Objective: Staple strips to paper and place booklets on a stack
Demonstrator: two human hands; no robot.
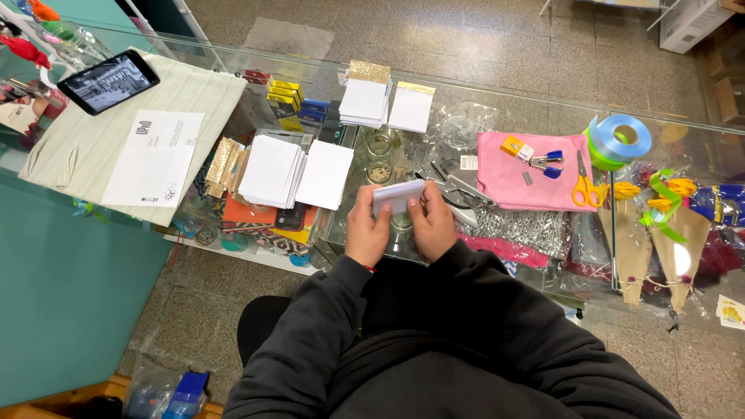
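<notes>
Both my hands hold one small stack of white cards [396, 195] just above the glass counter [497, 97]. My left hand [365, 230] grips its left end and my right hand [431, 225] closes over its right end. More white card stacks [293, 171] lie on the glass to the left, and two stacks with gold glitter tops [386, 102] lie further back. A metal hole punch [459, 192] lies just right of my hands.
A pink cloth [518, 182] carries yellow scissors [583, 186] and a blue stapler. Blue and green ribbon rolls [615, 142] and brown paper cones [656, 240] are at the right. A phone [109, 81] and a printed sheet [154, 157] rest on a mat at the left.
</notes>
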